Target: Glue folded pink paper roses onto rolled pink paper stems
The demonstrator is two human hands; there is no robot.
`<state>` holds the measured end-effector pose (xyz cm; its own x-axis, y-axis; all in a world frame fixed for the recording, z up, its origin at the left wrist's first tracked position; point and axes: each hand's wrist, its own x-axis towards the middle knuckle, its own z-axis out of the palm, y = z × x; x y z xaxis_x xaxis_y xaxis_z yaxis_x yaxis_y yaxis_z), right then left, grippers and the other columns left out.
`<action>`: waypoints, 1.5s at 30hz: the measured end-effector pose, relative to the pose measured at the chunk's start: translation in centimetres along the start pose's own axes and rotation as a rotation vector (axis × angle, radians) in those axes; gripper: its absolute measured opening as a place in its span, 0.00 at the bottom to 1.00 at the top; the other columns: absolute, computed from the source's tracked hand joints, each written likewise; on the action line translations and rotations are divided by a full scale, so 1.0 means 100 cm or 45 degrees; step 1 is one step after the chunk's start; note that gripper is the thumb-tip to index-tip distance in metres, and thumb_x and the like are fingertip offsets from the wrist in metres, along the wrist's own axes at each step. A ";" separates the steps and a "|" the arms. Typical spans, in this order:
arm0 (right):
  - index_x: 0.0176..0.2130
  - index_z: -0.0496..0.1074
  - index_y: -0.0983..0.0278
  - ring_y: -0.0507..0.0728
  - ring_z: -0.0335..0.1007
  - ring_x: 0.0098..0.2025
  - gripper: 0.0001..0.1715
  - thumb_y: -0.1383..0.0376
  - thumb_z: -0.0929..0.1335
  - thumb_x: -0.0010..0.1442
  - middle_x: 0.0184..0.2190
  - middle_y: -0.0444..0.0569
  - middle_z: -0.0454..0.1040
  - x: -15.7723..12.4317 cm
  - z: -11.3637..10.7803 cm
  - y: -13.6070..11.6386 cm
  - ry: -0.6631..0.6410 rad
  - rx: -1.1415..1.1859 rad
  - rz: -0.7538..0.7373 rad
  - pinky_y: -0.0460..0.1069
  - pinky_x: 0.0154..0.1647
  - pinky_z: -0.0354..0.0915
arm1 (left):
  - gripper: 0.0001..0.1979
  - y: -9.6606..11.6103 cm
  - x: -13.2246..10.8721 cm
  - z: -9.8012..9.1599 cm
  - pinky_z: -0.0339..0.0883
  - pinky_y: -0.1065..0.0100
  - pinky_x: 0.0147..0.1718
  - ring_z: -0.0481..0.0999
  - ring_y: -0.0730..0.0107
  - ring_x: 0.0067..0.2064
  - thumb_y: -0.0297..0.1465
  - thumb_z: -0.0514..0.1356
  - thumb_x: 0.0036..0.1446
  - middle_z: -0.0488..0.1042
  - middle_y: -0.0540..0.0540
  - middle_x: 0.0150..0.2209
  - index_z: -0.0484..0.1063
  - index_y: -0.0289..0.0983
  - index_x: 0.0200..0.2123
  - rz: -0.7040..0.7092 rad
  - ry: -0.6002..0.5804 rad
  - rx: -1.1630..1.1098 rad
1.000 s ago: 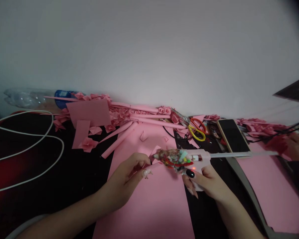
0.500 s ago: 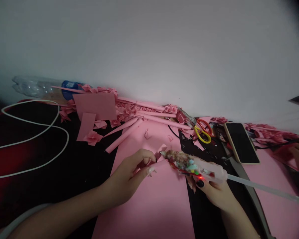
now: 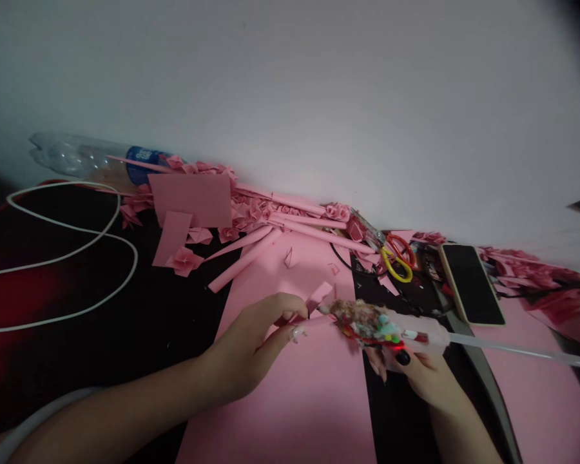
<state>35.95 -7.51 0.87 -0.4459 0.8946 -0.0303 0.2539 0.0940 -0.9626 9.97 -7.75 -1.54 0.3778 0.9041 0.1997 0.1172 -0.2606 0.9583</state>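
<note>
Head view, bench log.
"Left hand (image 3: 244,348)?"
"My fingers pinch narrow on a pink paper scrap (image 3: 318,295)."
"Right hand (image 3: 428,380)?"
"Fingers wrapped around a glue gun (image 3: 406,334), its nozzle (image 3: 325,309) just beside the scrap, above a pink sheet (image 3: 270,412)."

Heads up, the handle of the hot glue gun (image 3: 415,332) is pretty much buried behind the right hand (image 3: 428,380), and the glue stick (image 3: 522,351) runs off the right edge. The left hand (image 3: 251,348) covers part of the pink paper scrap (image 3: 319,295). Bottle label (image 3: 145,164) is too blurry to read, and the small stuff (image 3: 428,264) beside the scissors (image 3: 396,267) is too tiny to make out, tbh.
</note>
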 end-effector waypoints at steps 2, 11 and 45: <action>0.23 0.62 0.62 0.51 0.58 0.18 0.27 0.45 0.62 0.59 0.17 0.44 0.63 0.001 0.000 -0.003 -0.028 0.003 0.015 0.47 0.18 0.58 | 0.06 0.001 0.000 0.000 0.60 0.71 0.33 0.64 0.74 0.32 0.22 0.50 0.61 0.64 0.52 0.30 0.63 0.39 0.35 0.023 -0.002 0.042; 0.22 0.64 0.62 0.53 0.59 0.19 0.28 0.43 0.62 0.58 0.17 0.45 0.64 0.001 0.000 0.001 -0.050 0.022 0.057 0.48 0.19 0.58 | 0.06 0.002 -0.003 0.000 0.59 0.71 0.32 0.64 0.74 0.31 0.22 0.50 0.61 0.64 0.52 0.30 0.62 0.39 0.34 0.041 -0.002 0.034; 0.25 0.71 0.66 0.51 0.56 0.19 0.30 0.43 0.63 0.58 0.15 0.45 0.63 0.001 -0.008 -0.003 -0.205 -0.004 0.113 0.47 0.21 0.57 | 0.05 0.000 -0.001 0.002 0.61 0.70 0.32 0.65 0.72 0.32 0.25 0.50 0.61 0.64 0.51 0.30 0.62 0.39 0.33 -0.002 0.048 0.005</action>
<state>36.48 -7.16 1.40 -0.5536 0.8177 -0.1577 0.3007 0.0196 -0.9535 10.08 -7.92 -1.56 0.3426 0.9166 0.2058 0.1213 -0.2604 0.9578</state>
